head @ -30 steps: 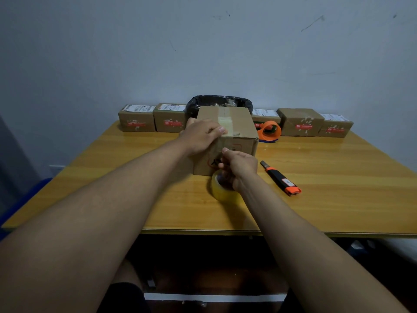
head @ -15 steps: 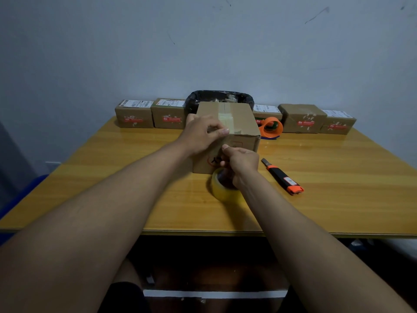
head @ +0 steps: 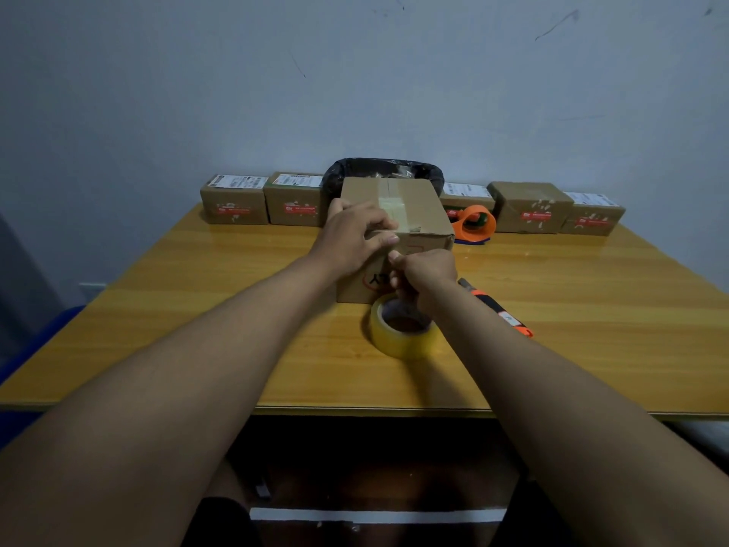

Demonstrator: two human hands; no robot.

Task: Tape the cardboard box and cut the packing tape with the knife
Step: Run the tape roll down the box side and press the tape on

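Head view | left hand (head: 355,234) presses flat on cardboard box (head: 422,215) mid-table | right hand (head: 424,270) pinches the tape strip above tape roll (head: 402,329) | knife (head: 501,309) beside wrist | tape looks thin, clingy; grip its edges, likely.

Glossy wooden table (head: 552,309), matt cardboard box (head: 418,199)

Taped brown cardboard box (head: 414,209) upright; yellowish tape roll (head: 402,329) flat before it; orange-black knife (head: 499,309) right
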